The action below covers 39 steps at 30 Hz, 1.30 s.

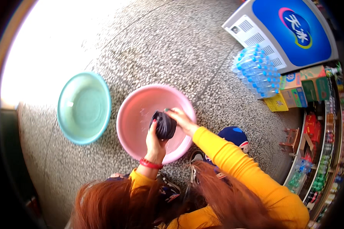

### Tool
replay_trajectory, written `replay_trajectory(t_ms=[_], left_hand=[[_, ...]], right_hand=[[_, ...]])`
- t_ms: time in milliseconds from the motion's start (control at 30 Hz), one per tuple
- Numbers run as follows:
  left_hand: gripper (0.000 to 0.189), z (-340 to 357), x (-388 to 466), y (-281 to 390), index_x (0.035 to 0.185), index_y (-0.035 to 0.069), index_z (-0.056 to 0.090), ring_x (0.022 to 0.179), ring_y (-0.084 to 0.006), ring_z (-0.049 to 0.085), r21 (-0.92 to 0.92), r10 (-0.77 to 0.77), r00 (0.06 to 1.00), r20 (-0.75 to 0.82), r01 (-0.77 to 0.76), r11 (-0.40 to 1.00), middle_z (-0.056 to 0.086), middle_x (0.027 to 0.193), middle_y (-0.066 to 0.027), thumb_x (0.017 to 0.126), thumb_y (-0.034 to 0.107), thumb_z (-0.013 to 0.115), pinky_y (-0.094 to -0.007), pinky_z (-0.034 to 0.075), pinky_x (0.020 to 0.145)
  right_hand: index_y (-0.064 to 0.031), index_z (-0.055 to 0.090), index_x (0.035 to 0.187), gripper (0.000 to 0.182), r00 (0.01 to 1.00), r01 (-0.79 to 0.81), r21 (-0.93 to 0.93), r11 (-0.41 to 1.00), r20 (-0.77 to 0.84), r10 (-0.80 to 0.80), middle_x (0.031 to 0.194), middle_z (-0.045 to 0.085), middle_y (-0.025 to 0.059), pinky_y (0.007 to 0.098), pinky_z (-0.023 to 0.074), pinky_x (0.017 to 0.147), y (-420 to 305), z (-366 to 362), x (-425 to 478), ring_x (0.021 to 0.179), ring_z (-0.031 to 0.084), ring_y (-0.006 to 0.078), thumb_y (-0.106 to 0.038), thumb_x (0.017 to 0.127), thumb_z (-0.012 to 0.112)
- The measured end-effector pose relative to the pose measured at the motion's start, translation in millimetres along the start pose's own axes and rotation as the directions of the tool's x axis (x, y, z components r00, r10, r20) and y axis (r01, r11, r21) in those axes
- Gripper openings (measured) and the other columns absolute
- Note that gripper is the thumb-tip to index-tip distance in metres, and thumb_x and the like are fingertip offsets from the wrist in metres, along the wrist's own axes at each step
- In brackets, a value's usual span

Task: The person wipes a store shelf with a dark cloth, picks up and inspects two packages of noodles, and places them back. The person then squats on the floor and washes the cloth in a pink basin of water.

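Over the pink plastic basin, my left hand grips a dark, ribbed item from below. Its exact kind is hard to tell; it looks hollow, with an opening towards the upper left. My right hand has its fingers on the item's upper right edge and is slightly blurred. A little water with a few bubbles seems to lie in the basin below. A red bangle circles my left wrist. Left of the pink basin stands a turquoise plastic basin, apparently with clear water in it.
Speckled terrazzo floor surrounds both basins. A wrapped pack of water bottles stands by a blue-fronted chest freezer. Cardboard boxes, a small wooden stool and stocked shelves line the right. Navy printed fabric shows near my right forearm.
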<state>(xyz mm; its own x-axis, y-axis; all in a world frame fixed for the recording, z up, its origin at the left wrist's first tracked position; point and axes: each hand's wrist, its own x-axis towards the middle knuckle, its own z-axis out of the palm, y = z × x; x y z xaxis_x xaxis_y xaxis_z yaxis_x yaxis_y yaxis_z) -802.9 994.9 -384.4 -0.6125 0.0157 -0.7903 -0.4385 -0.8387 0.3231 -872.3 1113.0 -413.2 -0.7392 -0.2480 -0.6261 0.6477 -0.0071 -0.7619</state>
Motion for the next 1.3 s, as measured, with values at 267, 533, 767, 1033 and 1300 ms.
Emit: replay_trajectory(t_ms=[267, 533, 767, 1033, 1300], left_hand=[[0.050, 9.5, -19.0, 23.9, 0.122, 0.012, 0.045, 0.102, -0.0226, 0.053, 0.146, -0.193, 0.943, 0.270, 0.158, 0.977, 0.053, 0.114, -0.0077, 0.085, 0.046, 0.045, -0.0412, 0.047, 0.082], [0.063, 14.6, -32.8, 3.5, 0.100, -0.003, 0.036, 0.091, -0.0421, 0.049, 0.881, 0.395, 0.792, 0.465, -0.458, -0.117, 0.046, 0.097, -0.0248, 0.059, 0.021, 0.078, -0.0457, 0.044, 0.074], [0.058, 8.9, -15.2, 4.3, 0.111, -0.003, 0.034, 0.094, -0.0328, 0.056, 0.740, 0.155, 0.956, 0.248, -0.291, 0.607, 0.043, 0.114, -0.0191, 0.074, 0.025, 0.070, -0.0454, 0.052, 0.072], [0.065, -13.3, 13.5, 19.2, 0.118, -0.002, 0.041, 0.112, -0.0319, 0.046, -0.044, -0.494, 0.850, 0.184, 0.509, 0.860, 0.045, 0.118, -0.0184, 0.082, 0.051, 0.051, -0.0535, 0.041, 0.089], [0.019, 5.1, 7.8, 25.7, 0.101, 0.004, 0.048, 0.086, -0.0197, 0.056, -0.096, 0.141, 0.970, 0.196, -0.124, 0.988, 0.053, 0.097, -0.0072, 0.085, 0.012, 0.046, -0.0317, 0.047, 0.082]], right_hand=[[-0.0069, 0.052, 0.105, 0.028, 0.901, -0.291, 0.445, 0.847, 0.426, 0.085, 0.102, 0.059, 0.0064, 0.0294, 0.0484, 0.080, -19.8, 4.6, -17.8, 0.090, 0.058, 0.0144, -0.022, 0.082, 0.060], [-0.0048, 0.057, 0.089, 0.022, 0.981, 0.016, 0.095, 0.995, 0.191, -0.034, 0.081, 0.057, 0.0029, 0.0256, 0.0456, 0.069, -21.0, -0.1, -7.9, 0.074, 0.056, 0.0110, -0.016, 0.073, 0.066], [-0.0029, 0.057, 0.087, 0.021, 0.999, 0.041, 0.021, 0.999, 0.032, -0.042, 0.078, 0.058, 0.0042, 0.0256, 0.0461, 0.068, -23.3, 1.3, -7.4, 0.073, 0.056, 0.0120, -0.011, 0.071, 0.067], [-0.0049, 0.046, 0.083, 0.030, 0.772, 0.569, -0.496, 0.655, 0.049, -0.634, 0.077, 0.055, 0.0101, 0.0329, 0.0449, 0.066, -38.7, 30.9, -37.8, 0.073, 0.057, 0.0252, -0.016, 0.069, 0.071], [-0.0053, 0.047, 0.080, 0.027, 0.830, 0.471, -0.221, 0.854, -0.217, -0.514, 0.078, 0.056, 0.0032, 0.0265, 0.0439, 0.065, -30.5, 38.5, -46.1, 0.073, 0.055, 0.0122, -0.021, 0.075, 0.068]])
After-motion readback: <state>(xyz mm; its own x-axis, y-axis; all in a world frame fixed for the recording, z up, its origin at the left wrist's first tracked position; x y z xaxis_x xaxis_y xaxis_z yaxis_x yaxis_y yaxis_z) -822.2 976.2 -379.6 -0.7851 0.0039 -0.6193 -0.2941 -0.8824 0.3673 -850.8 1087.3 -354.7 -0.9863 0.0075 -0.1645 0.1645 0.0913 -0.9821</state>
